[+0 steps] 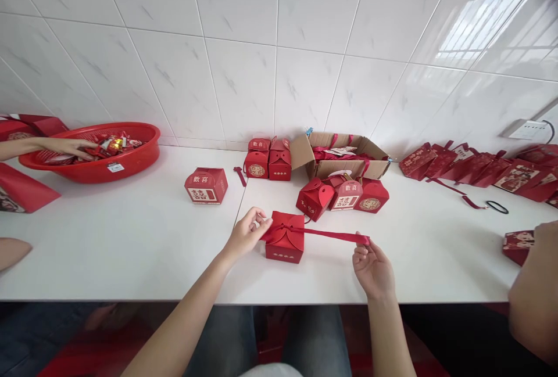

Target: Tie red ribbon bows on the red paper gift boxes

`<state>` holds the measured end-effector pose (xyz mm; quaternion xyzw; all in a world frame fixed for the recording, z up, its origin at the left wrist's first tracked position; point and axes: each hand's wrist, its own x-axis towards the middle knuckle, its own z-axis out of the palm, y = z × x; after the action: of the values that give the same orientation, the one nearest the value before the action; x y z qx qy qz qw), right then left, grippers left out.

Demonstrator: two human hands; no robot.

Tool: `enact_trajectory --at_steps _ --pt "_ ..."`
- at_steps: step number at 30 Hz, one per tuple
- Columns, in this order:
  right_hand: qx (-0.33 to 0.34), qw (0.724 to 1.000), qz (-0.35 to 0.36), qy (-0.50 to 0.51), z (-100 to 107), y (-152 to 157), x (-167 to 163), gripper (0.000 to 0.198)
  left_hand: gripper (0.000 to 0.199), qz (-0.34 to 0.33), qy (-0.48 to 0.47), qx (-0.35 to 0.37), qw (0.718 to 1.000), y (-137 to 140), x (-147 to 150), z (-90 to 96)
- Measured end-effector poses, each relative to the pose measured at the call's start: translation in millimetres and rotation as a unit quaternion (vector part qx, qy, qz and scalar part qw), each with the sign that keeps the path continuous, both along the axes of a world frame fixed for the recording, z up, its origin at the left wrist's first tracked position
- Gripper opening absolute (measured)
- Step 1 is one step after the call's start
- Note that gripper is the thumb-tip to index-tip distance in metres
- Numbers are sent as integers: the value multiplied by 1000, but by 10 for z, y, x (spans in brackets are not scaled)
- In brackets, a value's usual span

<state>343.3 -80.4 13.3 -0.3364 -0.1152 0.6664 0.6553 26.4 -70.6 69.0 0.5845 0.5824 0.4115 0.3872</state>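
A red gift box (pixel 285 246) with curved top flaps stands upright in front of me on the white table. A red ribbon (pixel 326 233) runs across its top, through the holes in the flaps. My right hand (pixel 373 266) pinches the ribbon's right end and holds that side stretched out, slightly above the table. At the box's left top edge, my left hand (pixel 248 232) has its fingers closed around the short left part of the ribbon. Just behind this box are several closed red boxes (pixel 347 196), one of them tilted.
An open cardboard carton (pixel 305 156) of ribbons stands by the wall. A co-worker's hand (pixel 72 147) reaches into a red basket (pixel 91 171) at left. Another red box (pixel 206 185) stands left of centre. Red bags (pixel 471 165) and a co-worker's arm (pixel 536 293) are at right.
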Motion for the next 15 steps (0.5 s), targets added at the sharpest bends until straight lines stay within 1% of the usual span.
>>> enact_trajectory --at_steps 3,6,8,11,15 --pt "-4 997 14 79 35 28 -26 17 41 -35 117 22 992 -7 76 -3" --pt "-11 994 12 106 47 84 -6 15 50 -46 166 35 984 3 91 22" --pt "-8 997 12 82 37 128 22 10 52 -52 180 32 982 14 75 45" --pt "13 1000 8 23 5 184 64 6 55 -66 180 15 981 27 47 61" --pt "38 999 8 -28 -21 230 93 9 57 -73 149 -2 986 32 32 28"
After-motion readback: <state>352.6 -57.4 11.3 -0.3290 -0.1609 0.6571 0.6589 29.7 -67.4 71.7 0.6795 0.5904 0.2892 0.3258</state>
